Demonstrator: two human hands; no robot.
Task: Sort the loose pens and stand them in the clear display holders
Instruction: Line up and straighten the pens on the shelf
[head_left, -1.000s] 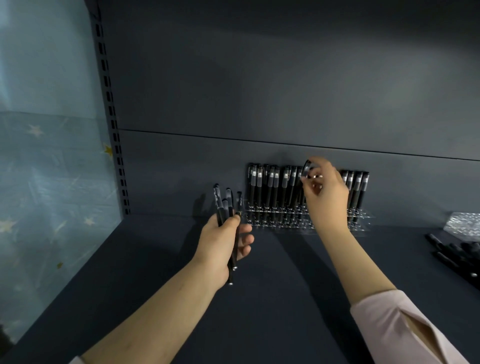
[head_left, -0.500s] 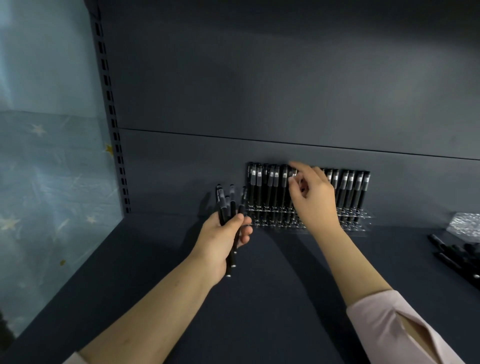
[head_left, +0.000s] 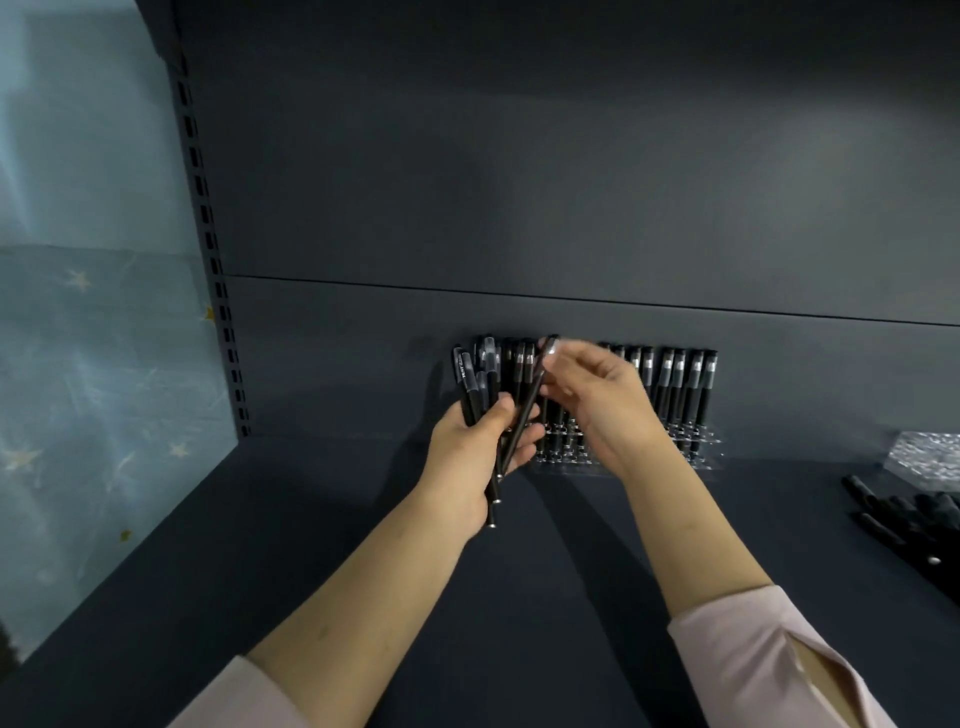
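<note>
Pens (head_left: 680, 384) of slim black plastic with silver-banded caps stand upright in the clear plastic holder (head_left: 698, 453) at the back of the dark shelf (head_left: 571, 571), a bundle (head_left: 475, 387) more clenched in the left hand's (head_left: 470, 452) fingers, where the right hand (head_left: 602, 405), earlier at the row, now pinches one tilted pen (head_left: 527, 410) by its cap.

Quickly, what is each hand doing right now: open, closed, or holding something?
Left hand: grips a bundle of pens.
Right hand: pinches the top of one tilted pen.
</note>
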